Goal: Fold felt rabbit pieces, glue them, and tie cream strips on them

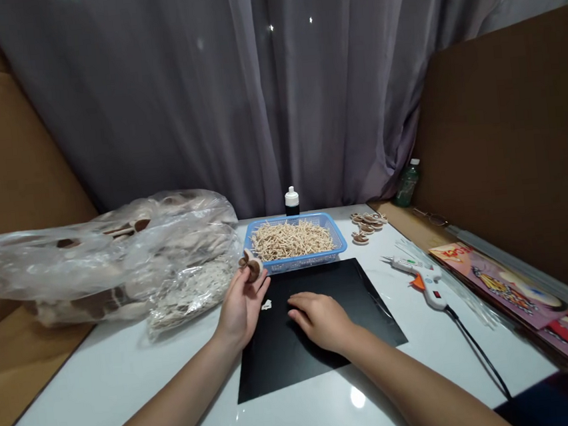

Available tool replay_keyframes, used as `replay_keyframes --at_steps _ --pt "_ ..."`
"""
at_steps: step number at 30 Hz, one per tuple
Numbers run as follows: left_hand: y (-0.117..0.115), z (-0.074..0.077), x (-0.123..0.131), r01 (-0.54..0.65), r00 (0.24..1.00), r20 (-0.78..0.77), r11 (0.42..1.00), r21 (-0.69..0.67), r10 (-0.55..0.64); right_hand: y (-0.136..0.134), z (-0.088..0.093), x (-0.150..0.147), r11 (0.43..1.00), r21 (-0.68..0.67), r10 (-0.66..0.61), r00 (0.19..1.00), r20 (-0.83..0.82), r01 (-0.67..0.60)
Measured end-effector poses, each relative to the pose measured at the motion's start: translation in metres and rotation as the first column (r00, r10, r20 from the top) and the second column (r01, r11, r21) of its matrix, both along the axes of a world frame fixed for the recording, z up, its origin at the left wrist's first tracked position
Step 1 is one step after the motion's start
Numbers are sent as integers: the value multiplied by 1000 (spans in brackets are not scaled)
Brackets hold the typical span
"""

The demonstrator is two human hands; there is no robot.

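Contents of the bag (92,258) are obscured; a brown piece (251,265) is pinched by the left hand (240,307), the right hand (321,318) spread flat on the surface (129,375).

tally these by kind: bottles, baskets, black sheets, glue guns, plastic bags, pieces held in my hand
bottles: 2 (white-capped bottle, green bottle)
blue basket: 1
black sheet: 1
glue gun: 1
clear plastic bag: 1
brown piece in the left hand: 1
total: 7
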State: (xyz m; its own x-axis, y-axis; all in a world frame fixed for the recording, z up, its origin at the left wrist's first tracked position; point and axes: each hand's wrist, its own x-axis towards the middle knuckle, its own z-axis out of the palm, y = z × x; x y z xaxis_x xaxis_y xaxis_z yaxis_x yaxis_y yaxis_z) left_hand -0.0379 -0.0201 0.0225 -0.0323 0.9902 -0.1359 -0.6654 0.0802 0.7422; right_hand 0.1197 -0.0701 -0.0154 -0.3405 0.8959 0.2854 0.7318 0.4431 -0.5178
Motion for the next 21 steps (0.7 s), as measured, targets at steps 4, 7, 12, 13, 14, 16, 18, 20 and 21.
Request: replay_keyframes --at_steps 4,7,12,13,14,16,18,20,21 --pt "-2 -1 -4 26 1000 -12 1000 -9 -26 -2 -2 -4 995 72 78 994 -70 -73" --pt "-6 -2 -2 58 998 -27 998 0 -58 -4 1 -4 987 130 105 993 -44 -99" --pt "-12 -6 3 126 990 -69 992 -2 -126 -6 9 0 965 168 192 979 67 -200" --pt "-13 -7 4 140 987 -81 990 -2 -140 -7 11 0 961 164 211 973 90 -223" --pt "-14 -8 5 154 984 -93 988 -1 -153 -8 12 0 956 159 233 967 108 -248" --pt "-17 -9 6 174 978 -120 985 4 -172 -11 14 -3 942 146 285 949 133 -303" --pt "-19 -12 6 170 972 -168 985 17 -165 -15 17 -7 919 112 360 921 151 -377" --pt "-21 -15 6 154 957 -255 987 44 -138 -21 24 -7 892 23 443 884 151 -451" --pt "-22 -16 5 154 943 -308 986 65 -127 -23 30 -5 872 -54 490 861 135 -487"
